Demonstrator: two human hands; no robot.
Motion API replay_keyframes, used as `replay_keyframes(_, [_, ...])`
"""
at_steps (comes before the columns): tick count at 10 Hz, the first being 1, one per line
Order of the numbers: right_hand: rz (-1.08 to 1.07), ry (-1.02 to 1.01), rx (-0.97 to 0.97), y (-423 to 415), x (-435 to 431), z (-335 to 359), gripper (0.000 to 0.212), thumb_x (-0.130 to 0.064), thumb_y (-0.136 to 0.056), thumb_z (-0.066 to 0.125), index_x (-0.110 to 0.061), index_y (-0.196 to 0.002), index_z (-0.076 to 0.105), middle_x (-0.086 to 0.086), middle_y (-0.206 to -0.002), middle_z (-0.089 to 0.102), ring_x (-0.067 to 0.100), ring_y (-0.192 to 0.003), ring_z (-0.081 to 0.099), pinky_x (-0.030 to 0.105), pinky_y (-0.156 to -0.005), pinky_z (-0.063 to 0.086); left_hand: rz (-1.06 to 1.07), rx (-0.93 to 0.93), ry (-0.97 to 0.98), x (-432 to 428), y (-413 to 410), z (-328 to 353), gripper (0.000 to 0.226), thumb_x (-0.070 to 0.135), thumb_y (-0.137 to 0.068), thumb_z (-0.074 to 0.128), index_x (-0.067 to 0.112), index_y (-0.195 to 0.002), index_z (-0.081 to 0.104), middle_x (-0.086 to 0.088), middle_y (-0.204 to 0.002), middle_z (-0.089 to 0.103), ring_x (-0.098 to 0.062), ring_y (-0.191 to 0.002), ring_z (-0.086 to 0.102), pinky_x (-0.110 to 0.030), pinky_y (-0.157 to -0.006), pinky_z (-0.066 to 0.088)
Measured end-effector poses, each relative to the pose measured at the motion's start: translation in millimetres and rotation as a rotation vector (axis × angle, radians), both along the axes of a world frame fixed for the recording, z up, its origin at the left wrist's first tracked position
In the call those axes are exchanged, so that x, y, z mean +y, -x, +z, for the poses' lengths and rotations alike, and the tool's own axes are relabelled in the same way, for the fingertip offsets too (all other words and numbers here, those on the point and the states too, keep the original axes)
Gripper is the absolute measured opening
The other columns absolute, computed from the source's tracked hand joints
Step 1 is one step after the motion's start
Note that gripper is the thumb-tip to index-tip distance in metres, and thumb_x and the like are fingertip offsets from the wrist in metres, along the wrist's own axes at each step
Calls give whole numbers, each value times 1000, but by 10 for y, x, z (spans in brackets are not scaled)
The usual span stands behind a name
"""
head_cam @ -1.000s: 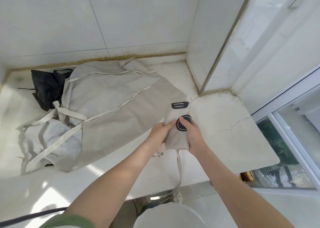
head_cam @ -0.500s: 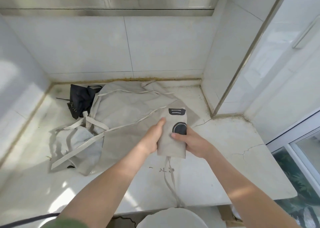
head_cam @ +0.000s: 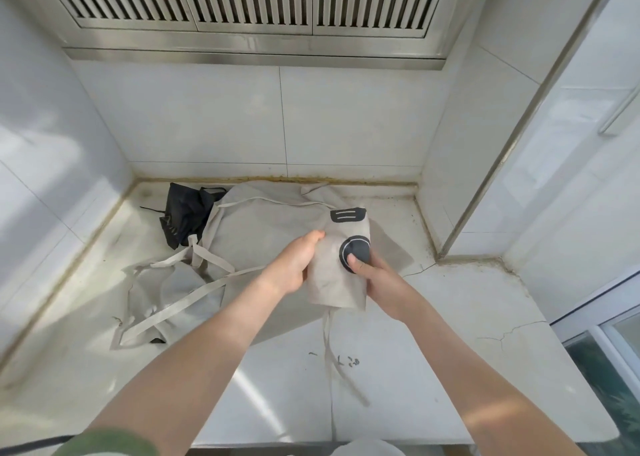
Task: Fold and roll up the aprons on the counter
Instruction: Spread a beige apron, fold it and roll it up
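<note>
A folded beige apron [head_cam: 337, 282] is held over the middle of the counter [head_cam: 433, 369], above the right part of a second beige apron [head_cam: 263, 230] that is spread flat toward the back edge. The folded apron's left edge is gripped by the left hand [head_cam: 294, 265], with the thumb laid on the front. Its right edge is grasped by the right hand [head_cam: 377, 280], whose thumb is pressed on a round dark patch [head_cam: 358, 247] outlined in white. A dark rectangular patch [head_cam: 347, 215] with two pale slits is seen at the folded apron's top edge; no lettering can be made out on either patch. A strap [head_cam: 328, 344] hangs from the folded apron's lower end toward the front edge. Small dark marks [head_cam: 350, 362] are seen on the counter beside the strap, too small to be read. A crumpled black cloth [head_cam: 185, 214] is lodged near the back left corner, touching the spread apron. A slatted steel vent [head_cam: 242, 1] is mounted above the back wall.
</note>
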State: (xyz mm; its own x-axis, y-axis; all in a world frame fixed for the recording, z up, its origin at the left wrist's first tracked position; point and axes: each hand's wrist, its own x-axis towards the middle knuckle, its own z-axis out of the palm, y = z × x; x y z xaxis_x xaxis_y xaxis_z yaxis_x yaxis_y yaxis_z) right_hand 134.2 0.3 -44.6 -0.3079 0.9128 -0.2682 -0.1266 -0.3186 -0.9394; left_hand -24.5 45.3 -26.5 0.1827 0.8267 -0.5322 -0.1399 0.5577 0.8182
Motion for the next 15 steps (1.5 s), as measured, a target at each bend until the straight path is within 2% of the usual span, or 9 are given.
replay_keyframes(2, [-129, 207, 392, 48, 4, 278, 44, -35, -87, 55, -8, -122, 62, 14, -122, 65, 30, -110, 63, 43, -90, 52, -252, 44, -1, -13, 15, 219, 32, 38, -101, 42, 19, -94, 66, 6, -81, 74, -9, -79, 67, -26, -78, 51])
replay_keyframes(4, [-315, 133, 191, 64, 20, 372, 13, -17, -92, 58, -9, -97, 66, 9, -90, 73, 24, -84, 69, 35, -73, 57, -278, 234, 72, 47, 28, 240, 77, 66, -95, 10, 11, -91, 63, -9, -91, 66, -22, -82, 61, -32, -82, 47])
replay_keyframes(6, [-309, -233, -113, 48, 16, 392, 20, -15, -79, 70, -4, -94, 66, 5, -87, 68, 18, -83, 62, 38, -81, 48, -441, -52, 288, -27, 125, 183, 102, 72, -90, 8, -8, -82, 71, -21, -79, 71, -28, -66, 70, -26, -48, 56])
replay_keyframes(8, [153, -958, -758, -6, 37, 381, 56, -41, -70, 65, -41, -124, 54, -38, -124, 44, -11, -127, 28, 24, -108, 11, -211, -590, 214, -85, 111, 262, 33, 27, -91, 45, 0, -92, 63, -13, -86, 67, -24, -76, 69, -31, -69, 57])
replay_keyframes(10, [206, -1283, -887, -1, 14, 258, 73, -60, -75, 66, -14, -131, 56, -4, -132, 57, 15, -129, 41, 37, -109, 28, -165, -359, 113, -183, 106, 170, 34, 27, -101, 34, 6, -86, 58, -6, -60, 62, -18, -51, 63, -19, -48, 49])
replay_keyframes(12, [329, -1047, -731, 49, -71, 300, 70, -54, -75, 66, -15, -132, 56, -11, -123, 56, 6, -119, 47, 19, -103, 35, -585, -383, 36, -170, 97, -12, 52, 33, -98, 38, -5, -87, 72, -15, -77, 68, -23, -68, 66, -27, -64, 51])
replay_keyframes(13, [268, -631, -599, 40, -88, 313, 63, -57, -77, 56, -11, -120, 63, -9, -119, 58, 4, -112, 52, 12, -96, 35, 671, 311, -150, -185, 244, 173, 53, 6, -102, 33, 0, -67, 73, -11, -75, 66, -18, -70, 62, -31, -73, 49])
replay_keyframes(14, [99, -365, -275, 74, -131, 303, 27, -33, -95, 53, -17, -111, 65, -2, -116, 66, 3, -109, 60, 13, -90, 43, -75, -182, -57, -92, 87, -96, 36, 8, -97, 39, 9, -83, 73, -7, -79, 72, -17, -67, 69, -27, -60, 55])
replay_keyframes(15, [-120, -266, -105, 164, -130, 339, 23, -20, -99, 46, -14, -104, 68, -1, -102, 71, 7, -95, 67, 17, -79, 50, -126, -132, -147, -142, 94, 57, 32, 23, -92, 46, 16, -109, 72, -10, -112, 69, -25, -93, 65, -38, -71, 47])
